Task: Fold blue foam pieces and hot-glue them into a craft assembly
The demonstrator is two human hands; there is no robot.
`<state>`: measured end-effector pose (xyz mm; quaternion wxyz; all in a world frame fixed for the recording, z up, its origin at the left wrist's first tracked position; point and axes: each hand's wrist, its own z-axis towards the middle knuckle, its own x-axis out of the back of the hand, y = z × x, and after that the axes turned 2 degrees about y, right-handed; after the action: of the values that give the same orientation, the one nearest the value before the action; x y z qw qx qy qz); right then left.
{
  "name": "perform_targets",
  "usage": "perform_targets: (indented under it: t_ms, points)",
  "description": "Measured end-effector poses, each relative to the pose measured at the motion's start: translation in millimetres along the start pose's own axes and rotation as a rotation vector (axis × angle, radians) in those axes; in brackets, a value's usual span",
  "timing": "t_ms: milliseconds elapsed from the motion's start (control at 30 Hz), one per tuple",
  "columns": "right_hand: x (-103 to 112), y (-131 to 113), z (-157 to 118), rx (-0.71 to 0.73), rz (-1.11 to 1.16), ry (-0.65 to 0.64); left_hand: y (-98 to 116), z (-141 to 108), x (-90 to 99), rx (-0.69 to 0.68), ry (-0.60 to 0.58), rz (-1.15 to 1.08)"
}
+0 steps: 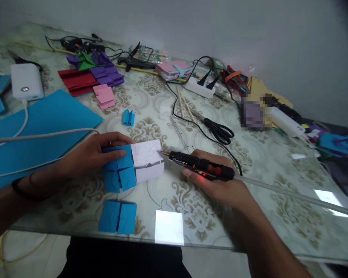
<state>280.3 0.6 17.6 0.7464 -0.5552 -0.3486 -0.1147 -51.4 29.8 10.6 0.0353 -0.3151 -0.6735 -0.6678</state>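
Observation:
My left hand (95, 154) grips a folded paper piece by its blue half (111, 181), thumb on top and fingers behind. Joined to the right of that is a white folded half (146, 152), with clear glue lines on its upper face. In my right hand (217, 183) is a black hot glue gun (204, 166) with a red light on. Its metal nozzle points left, at the white paper's upper right edge, and a long translucent glue stick (292, 195) runs out of its back. A separate folded blue paper (118, 217) lies near the table's front edge.
Beyond my hands lie a small blue folded paper (128, 117), a pink one (104, 96), black-handled scissors (219, 130) and wooden sticks (185, 106). A white power strip (200, 88) trails black cords. At left are a large blue sheet (46, 119) and a white power bank (27, 82).

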Motion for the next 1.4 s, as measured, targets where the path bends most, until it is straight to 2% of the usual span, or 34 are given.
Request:
perform_targets:
  t_ms: [167, 467, 567, 700, 767, 867, 967, 1033, 1067, 1100, 1167, 1233, 1333, 1400]
  points:
    - [-3, 9, 2, -0.098, -0.035, -0.053, -7, 3, -3.9, 0.014, 0.046, -0.012]
    - [-4, 16, 5, -0.096, -0.033, -0.079, -6, 2, -3.6, 0.009, 0.014, 0.016]
    - [3, 22, 5, -0.117, -0.079, -0.021, -5, 2, -3.3, 0.011, 0.016, 0.012]
    - [18, 45, 5, -0.147, -0.344, 0.175, -4, 1, -3.9, 0.008, 0.032, -0.017]
    - [27, 62, 5, -0.153, -0.476, 0.174, -4, 2, -3.9, 0.000, 0.043, -0.027]
    - [39, 81, 3, -0.151, -0.519, 0.133, -7, 3, -3.0, -0.008, 0.061, -0.050]
    - [43, 74, -1, -0.104, -0.540, 0.137, -13, 6, -1.5, -0.009, 0.087, -0.070]
    - [34, 49, -7, 0.013, -0.563, 0.219, -18, 9, -0.7, -0.003, 0.086, -0.076]
    - [24, 32, -11, 0.071, -0.533, 0.207, -20, 10, -0.4, -0.005, 0.088, -0.078]
    - [12, 14, -15, 0.133, -0.473, 0.138, -22, 11, -0.2, -0.011, 0.097, -0.079]
    - [-20, -23, -25, 0.244, -0.333, -0.105, -25, 13, -0.3, -0.027, 0.119, -0.087]
    - [-55, -51, -34, 0.339, -0.264, -0.248, -27, 13, -0.7, -0.046, 0.124, -0.103]
    - [-95, -68, -41, 0.399, -0.319, -0.346, -27, 14, -1.2, -0.057, 0.114, -0.128]
    - [-109, -69, -41, 0.418, -0.364, -0.354, -26, 14, -0.9, -0.056, 0.110, -0.143]
